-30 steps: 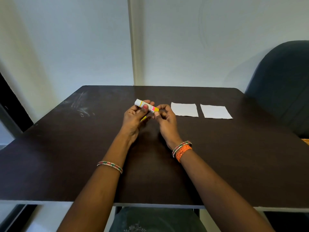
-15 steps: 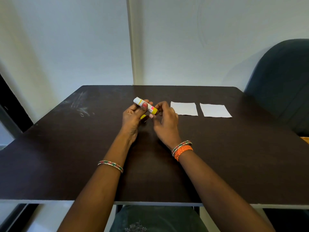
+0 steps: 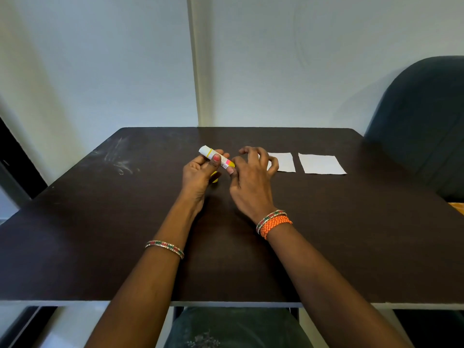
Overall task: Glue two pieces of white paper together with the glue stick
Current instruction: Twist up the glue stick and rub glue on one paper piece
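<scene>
Glue stick [image 3: 218,158] held above the table [image 3: 100,222], clamped between thumb and fingers of the left hand [image 3: 199,172]. A yellow piece, probably the cap, shows under that hand. Right hand [image 3: 251,177] just right of the stick, thumb at its yellow end, fingers spread and gripping nothing. Near paper [image 3: 283,162] and far paper [image 3: 321,164] lie right of the stick, flat, apart, not overlapped. Judgement: no glue applied yet; spreading, stacking and pressing all remain.
</scene>
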